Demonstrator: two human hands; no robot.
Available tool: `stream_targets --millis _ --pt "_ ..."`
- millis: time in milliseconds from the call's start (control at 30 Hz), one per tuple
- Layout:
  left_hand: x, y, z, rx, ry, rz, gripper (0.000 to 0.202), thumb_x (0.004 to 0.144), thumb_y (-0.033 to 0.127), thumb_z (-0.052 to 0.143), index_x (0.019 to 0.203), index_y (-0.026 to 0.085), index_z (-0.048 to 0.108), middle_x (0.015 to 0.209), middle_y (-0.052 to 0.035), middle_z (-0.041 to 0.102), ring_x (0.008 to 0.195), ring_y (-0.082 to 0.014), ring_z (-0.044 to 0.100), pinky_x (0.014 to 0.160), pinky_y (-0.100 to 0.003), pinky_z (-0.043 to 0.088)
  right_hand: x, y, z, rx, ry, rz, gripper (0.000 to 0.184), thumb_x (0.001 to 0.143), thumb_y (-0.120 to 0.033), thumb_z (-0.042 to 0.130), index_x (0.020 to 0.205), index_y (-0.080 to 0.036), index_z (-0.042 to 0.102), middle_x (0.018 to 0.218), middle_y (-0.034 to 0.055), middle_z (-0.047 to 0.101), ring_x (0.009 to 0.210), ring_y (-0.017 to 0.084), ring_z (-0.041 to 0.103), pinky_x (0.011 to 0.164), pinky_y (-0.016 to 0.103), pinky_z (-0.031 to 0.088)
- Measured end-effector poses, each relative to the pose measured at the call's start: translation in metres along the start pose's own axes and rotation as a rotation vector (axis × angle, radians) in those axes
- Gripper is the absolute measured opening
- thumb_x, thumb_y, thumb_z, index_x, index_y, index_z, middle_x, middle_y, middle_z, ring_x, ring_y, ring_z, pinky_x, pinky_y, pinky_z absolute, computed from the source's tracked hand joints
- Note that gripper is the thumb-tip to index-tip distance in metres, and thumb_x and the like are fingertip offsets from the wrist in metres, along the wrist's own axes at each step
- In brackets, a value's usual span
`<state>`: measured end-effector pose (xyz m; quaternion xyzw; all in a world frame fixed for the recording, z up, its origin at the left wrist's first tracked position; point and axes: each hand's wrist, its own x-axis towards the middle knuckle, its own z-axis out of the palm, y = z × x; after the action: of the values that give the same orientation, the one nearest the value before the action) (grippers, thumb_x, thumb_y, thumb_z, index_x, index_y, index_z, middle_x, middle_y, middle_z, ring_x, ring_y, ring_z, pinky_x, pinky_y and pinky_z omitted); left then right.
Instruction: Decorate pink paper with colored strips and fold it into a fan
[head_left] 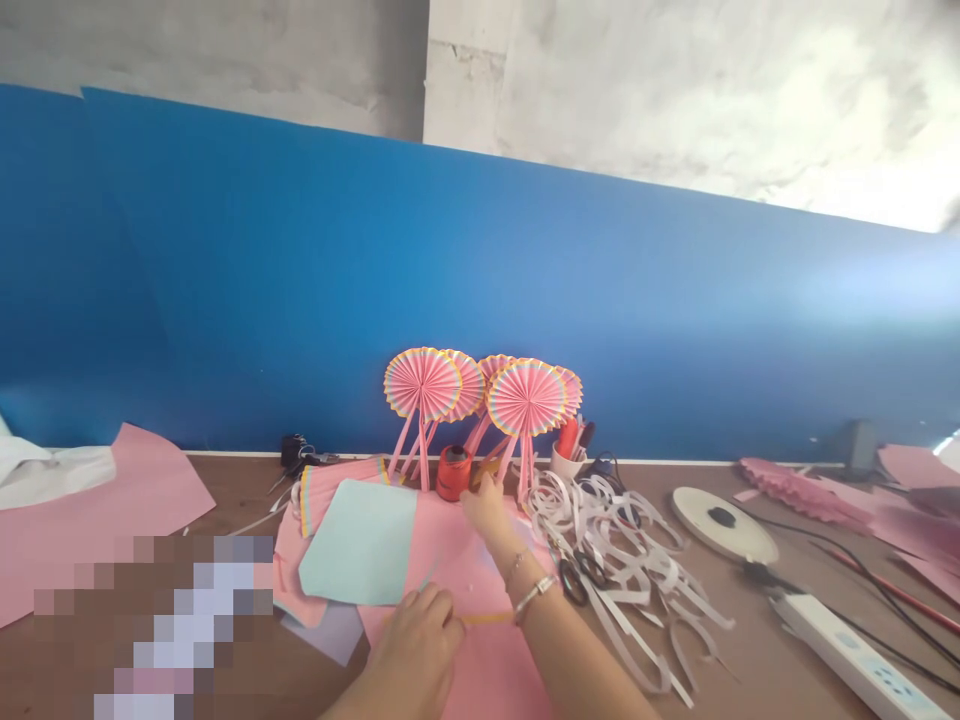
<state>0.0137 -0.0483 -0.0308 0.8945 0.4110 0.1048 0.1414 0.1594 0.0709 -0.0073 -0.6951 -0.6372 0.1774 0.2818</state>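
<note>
My right hand [486,508] reaches across the pink paper [495,575] to the back of the table. Its thumb and fingers look apart, close to a small yellow-brown object [484,472] I cannot make out and beside a red spool [453,474]. My left hand [421,640] rests low on the pink paper with curled fingers pressed together; whatever lies under the fingertips is hidden. A light green sheet [364,545] lies just left of the hands. Behind them, several round pleated pink paper fans [527,398] lean upright against the blue panel on pink sticks.
Tangled white paper strips [622,540] with black-handled scissors [574,580] lie right of my arm. A white cup [566,464] holds pens. Farther right are a white round disc [726,525], a power strip [855,645] and cables. Pink sheets [161,480] cover the left side.
</note>
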Motion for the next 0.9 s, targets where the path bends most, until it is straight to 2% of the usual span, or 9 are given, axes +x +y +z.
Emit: stream_targets --millis 133,200,300,400,467,600,667,800,900 --pt "0.009 -0.011 -0.006 -0.544 0.31 -0.22 0.03 0.085 0.019 0.039 0.108 0.018 0.059 0.105 -0.01 0.06 0.097 -0.0216 0.055 0.087 -0.036 0.044 -0.039 0.011 -0.029 0.104 0.018 -0.017 0.041 0.079 -0.02 0.044 0.119 -0.012 0.052 0.114 0.0141 0.055 0.085 0.021 0.058 0.079 0.033 0.045" --pt "0.015 -0.015 -0.014 -0.866 0.401 -0.427 0.039 0.087 0.035 0.042 0.12 0.016 0.052 0.112 -0.0124 0.059 0.093 -0.0212 0.06 0.081 -0.034 0.048 -0.062 0.016 -0.047 0.277 -0.122 -0.077 0.044 0.079 -0.028 0.049 0.121 -0.016 0.053 0.098 0.0081 0.061 0.072 0.016 0.057 0.068 0.029 0.045" --pt "0.019 -0.013 -0.026 -1.223 0.397 -0.583 0.055 0.082 0.05 0.049 0.125 0.016 0.048 0.113 -0.0124 0.062 0.089 -0.022 0.064 0.066 -0.029 0.051 -0.087 0.02 -0.062 0.628 -0.477 -0.139 0.044 0.076 -0.03 0.054 0.118 -0.017 0.059 0.075 0.0023 0.061 0.067 0.015 0.056 0.062 0.026 0.041" --pt "0.019 -0.013 -0.029 -1.401 0.28 -0.51 0.056 0.073 0.055 0.059 0.113 0.015 0.058 0.098 -0.0097 0.069 0.083 -0.0224 0.066 0.063 -0.028 0.05 -0.096 0.026 -0.061 0.715 -0.606 -0.144 0.041 0.073 -0.025 0.056 0.113 -0.018 0.063 0.075 0.002 0.062 0.066 0.014 0.056 0.058 0.025 0.038" --pt "0.018 -0.018 -0.025 -1.397 0.258 -0.471 0.054 0.065 0.053 0.067 0.1 0.013 0.064 0.085 -0.0079 0.071 0.077 -0.0222 0.065 0.067 -0.029 0.05 -0.092 0.037 -0.059 0.567 -0.508 -0.124 0.035 0.073 -0.023 0.054 0.105 -0.018 0.067 0.082 0.0045 0.065 0.066 0.014 0.056 0.058 0.024 0.038" --pt "0.021 -0.037 -0.017 -1.07 0.495 -0.563 0.047 0.061 0.052 0.067 0.086 0.013 0.068 0.073 -0.0045 0.069 0.066 -0.021 0.061 0.058 -0.028 0.048 -0.07 0.072 -0.073 -0.045 -0.03 0.037 0.028 0.071 -0.011 0.048 0.086 -0.015 0.071 0.079 0.0067 0.067 0.068 0.015 0.056 0.062 0.024 0.036" --pt "0.02 -0.038 -0.019 -1.016 0.552 -0.57 0.044 0.064 0.051 0.065 0.086 0.013 0.068 0.075 -0.0047 0.07 0.068 -0.0212 0.061 0.058 -0.027 0.047 -0.057 0.085 -0.086 -0.227 0.063 0.07 0.025 0.071 -0.008 0.044 0.068 -0.014 0.068 0.068 0.0071 0.065 0.062 0.016 0.053 0.057 0.025 0.031" --pt "0.013 -0.018 -0.031 -1.301 0.393 -0.454 0.043 0.071 0.049 0.063 0.095 0.014 0.067 0.088 -0.0066 0.071 0.082 -0.0218 0.063 0.073 -0.028 0.049 -0.035 0.091 -0.094 -0.247 0.02 -0.022 0.024 0.072 -0.011 0.045 0.059 -0.016 0.065 0.061 0.0043 0.062 0.061 0.015 0.05 0.056 0.024 0.029" --pt "0.007 0.0 -0.032 -1.418 0.046 -0.303 0.04 0.072 0.048 0.064 0.094 0.015 0.067 0.088 -0.0065 0.071 0.081 -0.0197 0.063 0.077 -0.028 0.047 -0.025 0.087 -0.082 -0.226 -0.066 -0.107 0.024 0.072 -0.011 0.046 0.064 -0.017 0.068 0.066 0.0032 0.064 0.064 0.014 0.052 0.058 0.022 0.032"
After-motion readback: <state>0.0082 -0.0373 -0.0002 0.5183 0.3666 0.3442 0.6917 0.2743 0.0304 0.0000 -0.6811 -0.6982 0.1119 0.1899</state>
